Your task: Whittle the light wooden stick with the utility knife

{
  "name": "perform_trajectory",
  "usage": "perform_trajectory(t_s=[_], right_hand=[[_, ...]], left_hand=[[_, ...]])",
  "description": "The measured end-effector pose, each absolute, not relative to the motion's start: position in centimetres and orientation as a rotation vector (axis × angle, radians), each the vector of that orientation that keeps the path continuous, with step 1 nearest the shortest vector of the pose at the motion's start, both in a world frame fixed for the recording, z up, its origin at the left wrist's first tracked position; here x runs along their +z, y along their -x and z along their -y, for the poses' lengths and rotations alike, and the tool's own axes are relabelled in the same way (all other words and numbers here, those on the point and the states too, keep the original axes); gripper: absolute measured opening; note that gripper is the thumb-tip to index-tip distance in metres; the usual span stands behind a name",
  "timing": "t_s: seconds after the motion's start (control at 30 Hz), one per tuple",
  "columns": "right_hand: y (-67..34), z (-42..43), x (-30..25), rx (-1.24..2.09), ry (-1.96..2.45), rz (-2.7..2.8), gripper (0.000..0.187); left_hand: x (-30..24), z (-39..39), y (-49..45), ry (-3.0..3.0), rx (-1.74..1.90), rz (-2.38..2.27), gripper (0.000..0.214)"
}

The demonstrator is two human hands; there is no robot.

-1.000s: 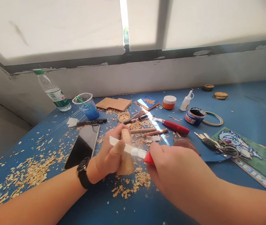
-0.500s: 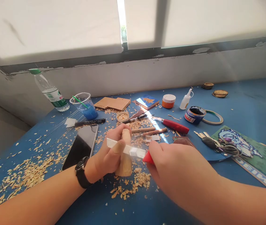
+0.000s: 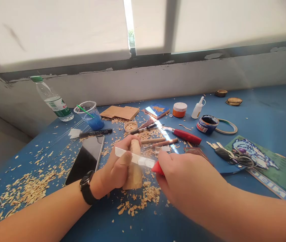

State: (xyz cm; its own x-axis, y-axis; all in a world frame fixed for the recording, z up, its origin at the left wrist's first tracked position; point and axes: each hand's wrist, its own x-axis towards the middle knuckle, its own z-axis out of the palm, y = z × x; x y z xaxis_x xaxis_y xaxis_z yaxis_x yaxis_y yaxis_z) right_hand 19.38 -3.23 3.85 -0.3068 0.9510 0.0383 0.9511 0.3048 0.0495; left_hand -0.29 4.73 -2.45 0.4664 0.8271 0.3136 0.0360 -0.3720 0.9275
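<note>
My left hand [image 3: 120, 164] is closed around a pale wooden block [image 3: 134, 176], which stands slightly tilted over the blue table. In my right hand [image 3: 183, 174] is a knife [image 3: 146, 162] with a red handle and a flat, bright blade. The blade lies across the block, pointing left, and my left thumb rests against it near the tip. Most of the knife's handle is hidden inside my right fist. Wood shavings [image 3: 148, 196] lie on the table just below the block.
A phone [image 3: 84, 159] and marker [image 3: 96, 132] lie left of my hands, beneath a tilted cup [image 3: 94, 121] and water bottle [image 3: 58, 106]. Beyond my right hand are a red-handled tool [image 3: 187, 136], an ink jar [image 3: 207, 125], glue bottle [image 3: 197, 109] and keys [image 3: 233, 156].
The whole view has shifted a little. My hands keep nearly the same hold, with the knife blade still across the wooden block.
</note>
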Motion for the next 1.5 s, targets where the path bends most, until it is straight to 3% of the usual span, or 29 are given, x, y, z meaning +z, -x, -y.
perform_trajectory(t_s=[0.3, 0.57, 0.9, 1.1, 1.5], right_hand=[[-20.3, 3.4, 2.9, -0.132, 1.677, 2.498, 0.017], [-22.7, -0.1, 3.1, -0.157, 1.446, 2.539, 0.014], [-20.3, 2.8, 3.1, 0.108, 1.669, 2.507, 0.019], [-20.2, 2.6, 3.0, 0.195, 1.665, 2.522, 0.02], [-21.5, 0.3, 1.3, -0.12, 1.269, 2.509, 0.011]], left_hand=[[-1.6, -4.6, 0.9, -1.919, 0.99, -0.672, 0.059], [-0.5, -4.1, 0.4, -2.038, 0.989, -0.706, 0.048], [-2.8, -5.0, 1.4, -1.868, 1.049, -0.692, 0.076], [-2.7, -5.1, 1.2, -1.876, 1.081, -0.596, 0.071], [-1.7, -4.9, 1.2, -1.991, 1.035, -0.637, 0.059]])
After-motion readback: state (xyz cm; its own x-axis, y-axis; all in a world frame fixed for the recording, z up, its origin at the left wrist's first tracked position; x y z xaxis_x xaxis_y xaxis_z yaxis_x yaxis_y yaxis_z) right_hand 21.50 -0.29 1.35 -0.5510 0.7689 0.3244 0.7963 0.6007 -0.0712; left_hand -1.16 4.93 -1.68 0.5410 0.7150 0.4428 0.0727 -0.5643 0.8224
